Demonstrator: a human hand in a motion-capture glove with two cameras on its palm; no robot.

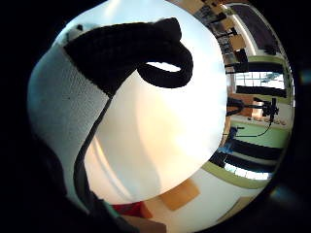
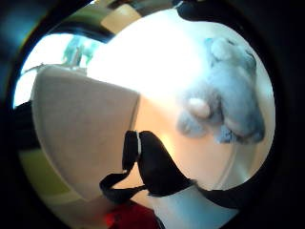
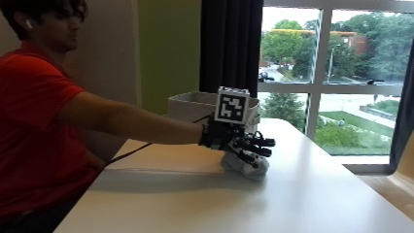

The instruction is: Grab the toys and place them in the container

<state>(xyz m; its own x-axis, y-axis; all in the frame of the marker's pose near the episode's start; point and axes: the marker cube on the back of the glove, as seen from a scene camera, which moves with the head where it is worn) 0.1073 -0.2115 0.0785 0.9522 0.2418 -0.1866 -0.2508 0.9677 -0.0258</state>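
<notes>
Reaching for the plush toy: the pick-up is not yet made.

Your gloved right hand [image 3: 240, 141] hovers just over the grey plush toy [image 3: 246, 166], fingers spread and holding nothing. The toy lies on the white table [image 3: 194, 204], just in front of the pale container [image 3: 187, 104]. Next, I'd say: lower, close around its soft, squashy body, then lift it over the rim.

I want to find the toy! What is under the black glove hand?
A grey plush toy lies on the white table, right under the gloved right hand. The hand covers its top. Behind them stands a grey fabric container; its inside cannot be seen.
</notes>
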